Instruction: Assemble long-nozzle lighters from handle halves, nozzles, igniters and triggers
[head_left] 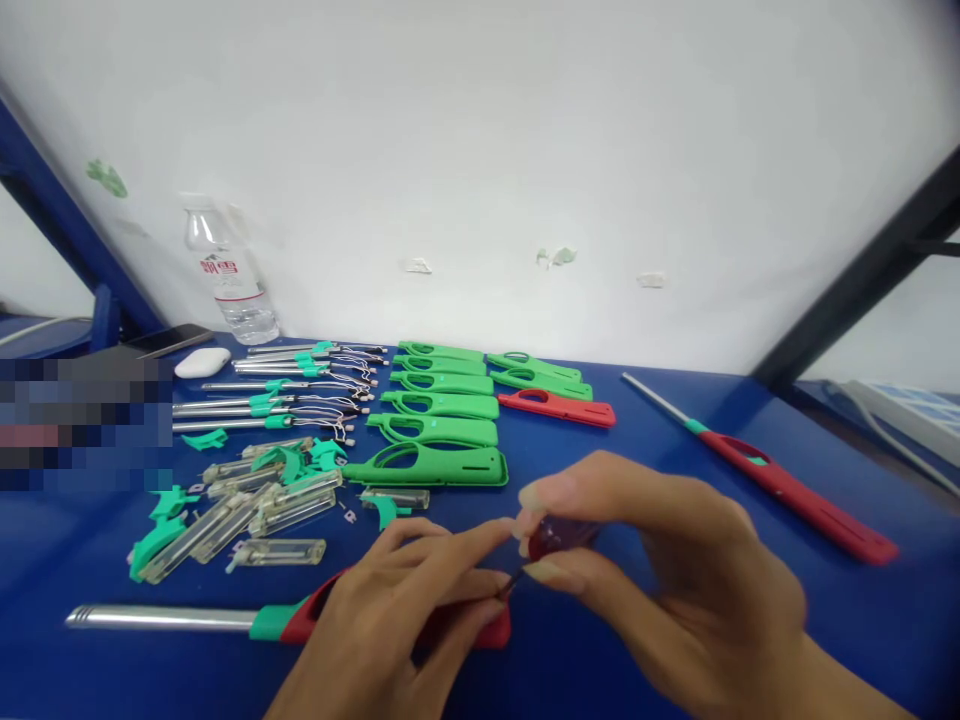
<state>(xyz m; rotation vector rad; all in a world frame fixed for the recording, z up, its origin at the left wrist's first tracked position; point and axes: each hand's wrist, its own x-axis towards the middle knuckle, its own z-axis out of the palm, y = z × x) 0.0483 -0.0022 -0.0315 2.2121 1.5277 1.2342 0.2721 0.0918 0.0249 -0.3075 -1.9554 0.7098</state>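
Red plastic makes the handle of the red lighter point(298, 622), which lies across the blue counter point(577, 660) under both hands; I take this piece as my landmark. On it, the left hand point(405, 610) presses and holds the handle down, its fingers bent close. At its right end, the right hand point(667, 560) keeps a narrow grip, pinching the reddish handle of what looks like a small screwdriver point(559, 535); the thin shaft points to the lighter, but fingers hide whether it meets a screw.

Well to the right of the landmark, a second lighter point(795, 490) looks whole. Beyond the landmark, everything is in separate parts: green handle shells point(457, 432) in two columns, one red shell point(559, 407), metal tubes with wires point(217, 410), and, nearer to it, clear tanks point(289, 552) and teal triggers point(154, 545) in a loose heap.

So I judge that one unit stands complete, one is in hand with its tube and shell joined, and most pieces are untouched.
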